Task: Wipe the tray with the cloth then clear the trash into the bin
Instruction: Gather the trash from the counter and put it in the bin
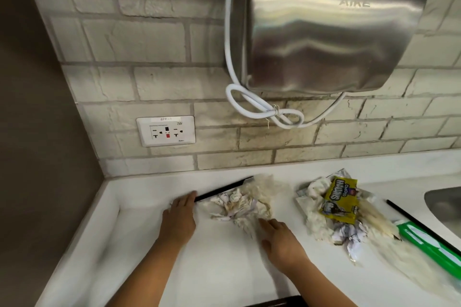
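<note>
A black rim (224, 188) shows at the far edge of a white tray surface on the counter. On it lies a pile of crumpled paper and pale fibrous trash (239, 204). My left hand (178, 217) lies flat with straight fingers, its fingertips at the left end of the black rim. My right hand (279, 239) reaches forward with straight fingers touching the near side of the pile. A second trash heap (321, 219) lies to the right, with a yellow snack wrapper (340, 199) on top. I cannot tell which item is the cloth.
A green packet (429, 244) lies at the right beside another black rim strip (409, 214). A steel sink (446, 204) sits at the far right. On the brick wall hang a hand dryer (331, 27) with a looped cable and a socket (166, 131).
</note>
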